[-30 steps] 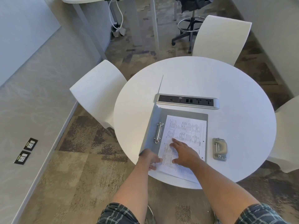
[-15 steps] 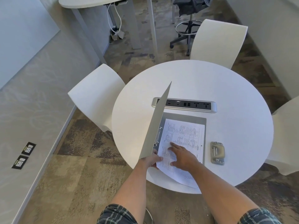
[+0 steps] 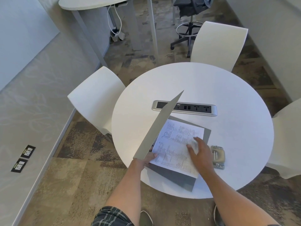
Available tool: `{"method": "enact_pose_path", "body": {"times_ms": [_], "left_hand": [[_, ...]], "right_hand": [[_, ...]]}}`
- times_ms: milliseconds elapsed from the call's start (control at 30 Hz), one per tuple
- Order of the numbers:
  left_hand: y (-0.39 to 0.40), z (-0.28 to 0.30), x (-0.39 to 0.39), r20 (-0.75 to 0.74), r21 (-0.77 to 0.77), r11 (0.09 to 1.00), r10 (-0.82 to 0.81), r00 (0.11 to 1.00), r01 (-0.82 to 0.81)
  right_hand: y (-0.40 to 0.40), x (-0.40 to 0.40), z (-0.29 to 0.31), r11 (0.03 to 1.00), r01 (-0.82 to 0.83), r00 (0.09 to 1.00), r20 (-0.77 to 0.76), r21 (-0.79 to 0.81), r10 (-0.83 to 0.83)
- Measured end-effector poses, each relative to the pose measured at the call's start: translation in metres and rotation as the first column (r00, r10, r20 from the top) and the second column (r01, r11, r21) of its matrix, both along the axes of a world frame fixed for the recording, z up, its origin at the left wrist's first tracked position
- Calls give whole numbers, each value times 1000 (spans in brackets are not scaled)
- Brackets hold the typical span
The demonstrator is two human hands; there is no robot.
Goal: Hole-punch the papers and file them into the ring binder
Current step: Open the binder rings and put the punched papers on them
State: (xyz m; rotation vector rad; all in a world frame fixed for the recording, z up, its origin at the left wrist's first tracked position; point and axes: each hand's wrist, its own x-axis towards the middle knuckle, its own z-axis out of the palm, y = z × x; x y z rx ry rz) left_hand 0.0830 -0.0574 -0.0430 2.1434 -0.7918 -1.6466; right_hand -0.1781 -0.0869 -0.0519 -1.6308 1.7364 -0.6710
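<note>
Ring binder (image 3: 202, 132) near table (image 3: 244, 111) edge | papers (image 3: 175, 144) inside | left hand (image 3: 147, 159) grips raised cover (image 3: 158, 129) | right hand (image 3: 199, 154) flat, fingers straight | lower cover slowly, withdraw right hand first, keep sheets square.

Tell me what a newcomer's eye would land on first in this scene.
First, the grey binder cover, raised at a steep slant over the round white table, its near corner gripped by the left hand. Next, the printed papers lying on the binder's back panel, with the right hand over their right side, blurred. The metal hole punch sits just right of that hand, and a power strip lies farther back.
</note>
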Motion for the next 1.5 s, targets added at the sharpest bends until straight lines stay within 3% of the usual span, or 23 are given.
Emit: {"method": "enact_pose_path", "body": {"times_ms": [67, 133, 167, 267, 367, 467, 567, 633, 733, 767, 833, 900, 1000, 1067, 1167, 1267, 1333, 1400, 1500], "left_hand": [[0, 7, -1, -59, -4, 999, 34, 998, -35], [-2, -2, 3, -82, 13, 998, 64, 995, -63], [-4, -14, 8, -60, 26, 997, 78, 995, -77], [-14, -123, 41, -8, 23, 1000, -4, 1000, 4], [-19, -133, 45, 110, 55, 993, -110, 988, 104], [0, -9, 4, 207, 85, 993, -95, 974, 79], [9, 31, -8, 327, 104, 991, -114, 938, 84], [10, 44, -21, 352, -46, 978, -174, 920, 203], [5, 53, -41, 597, -207, 816, -332, 731, 539], [7, 57, -47, 766, -159, 697, -360, 533, 699], [8, 63, -55, 939, -28, 438, -297, 175, 898], [10, 81, -67, 971, -5, 220, -234, 58, 976], [2, 99, -75, 998, -8, 83, -61, 13, 996], [-4, 109, -72, 998, -23, 132, 59, 15, 991], [-22, 128, -55, 994, -2, 355, 102, -37, 935], [-40, 158, -40, 1000, -10, 552, -7, 17, 834], [-51, 174, -27, 990, 73, 631, -141, 22, 773], [-59, 185, -11, 973, 43, 697, -192, 128, 716], [-69, 193, 8, 939, -107, 789, -119, 322, 605]], "right_hand": [[-6, -4, 9, 967, 228, 942, 226, 109, -248], [-11, -6, 20, 919, 324, 837, 385, 223, -389], [-14, -6, 26, 909, 315, 801, 438, 272, -408], [-22, -5, 34, 875, 196, 729, 530, 443, -433], [-27, -4, 32, 871, 129, 780, 494, 475, -385], [-27, -5, 31, 884, 129, 829, 440, 450, -345], [-25, -6, 30, 891, 150, 878, 356, 429, -319], [-24, -6, 28, 881, 168, 912, 270, 442, -309], [-21, -5, 21, 866, 181, 939, 179, 467, -293], [-21, -4, 18, 863, 178, 945, 162, 472, -283], [-19, -1, 14, 864, 159, 967, 102, 477, -234], [-17, 2, 15, 880, 133, 983, 52, 456, -176], [-17, 8, 17, 904, 131, 990, 1, 408, -144], [-17, 10, 17, 913, 128, 991, -21, 388, -131], [-16, 12, 18, 922, 130, 991, -37, 366, -126], [-16, 13, 20, 927, 130, 992, -47, 352, -121], [-19, 13, 21, 931, 129, 992, -53, 341, -119], [-24, 12, 23, 932, 125, 992, -72, 340, -107], [-37, 11, 28, 920, 114, 991, -108, 374, -79]]}}
